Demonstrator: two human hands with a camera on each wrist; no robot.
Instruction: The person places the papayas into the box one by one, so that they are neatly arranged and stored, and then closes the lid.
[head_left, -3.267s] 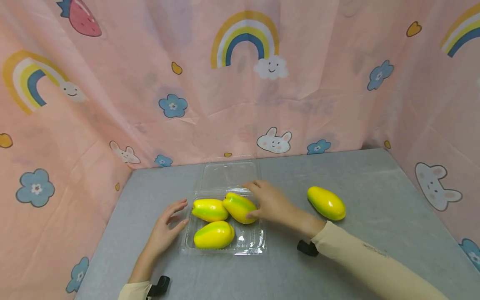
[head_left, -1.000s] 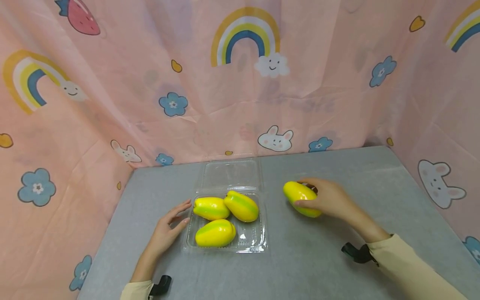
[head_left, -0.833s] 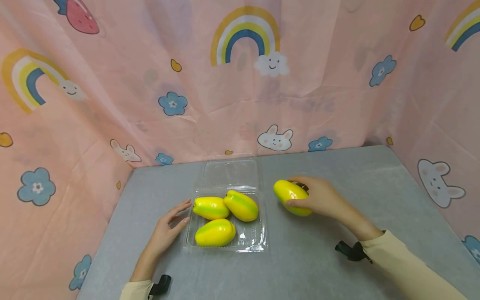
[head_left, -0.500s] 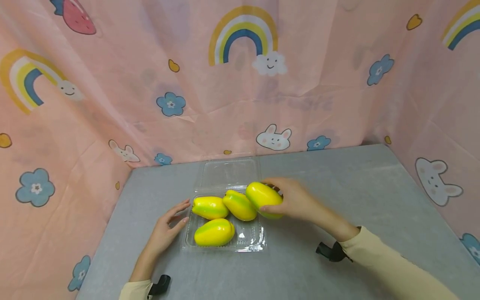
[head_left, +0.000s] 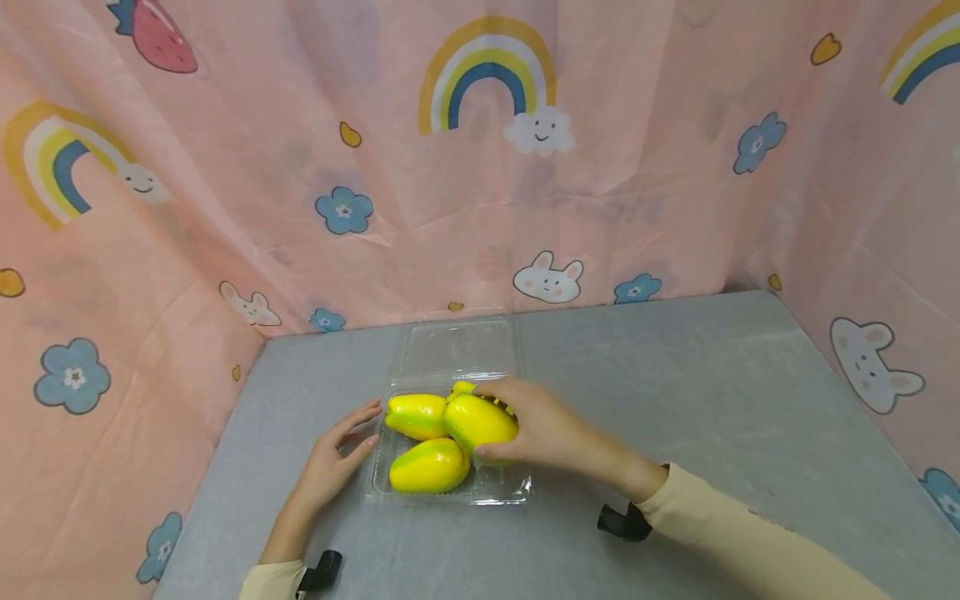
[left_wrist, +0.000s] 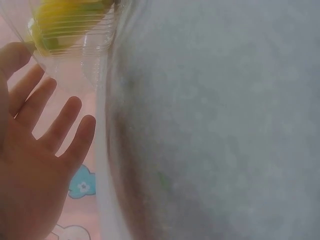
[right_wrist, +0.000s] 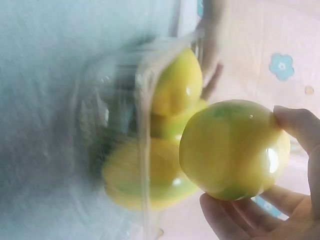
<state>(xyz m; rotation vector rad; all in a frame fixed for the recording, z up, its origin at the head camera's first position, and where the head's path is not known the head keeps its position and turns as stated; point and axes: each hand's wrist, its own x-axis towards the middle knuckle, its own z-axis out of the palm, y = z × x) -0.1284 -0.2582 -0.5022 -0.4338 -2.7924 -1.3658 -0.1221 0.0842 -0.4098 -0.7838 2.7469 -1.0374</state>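
My right hand (head_left: 540, 429) grips a glossy yellow-green papaya (head_left: 480, 423) over the right part of a clear plastic clamshell box (head_left: 498, 498). In the right wrist view, thumb and fingers hold this papaya (right_wrist: 235, 150) from the side, above the box wall. Inside the box lie an upper-left papaya (head_left: 416, 417), a front papaya (head_left: 429, 467) and another papaya (head_left: 462, 387) mostly hidden under the held one. Beside the box's left wall, my left hand (head_left: 333, 458) has its fingers extended, fingertips right at the rim. The left wrist view shows those fingers (left_wrist: 65, 122) spread and holding nothing.
The box's hinged lid (head_left: 461, 348) lies folded back behind it on the grey table (head_left: 712, 400). A pink printed curtain (head_left: 637, 208) stands close around the table's back and sides.
My right hand left the box, took hold of the papaya at the right of the table and carried it left over the box. My left hand stayed by the box's left side.
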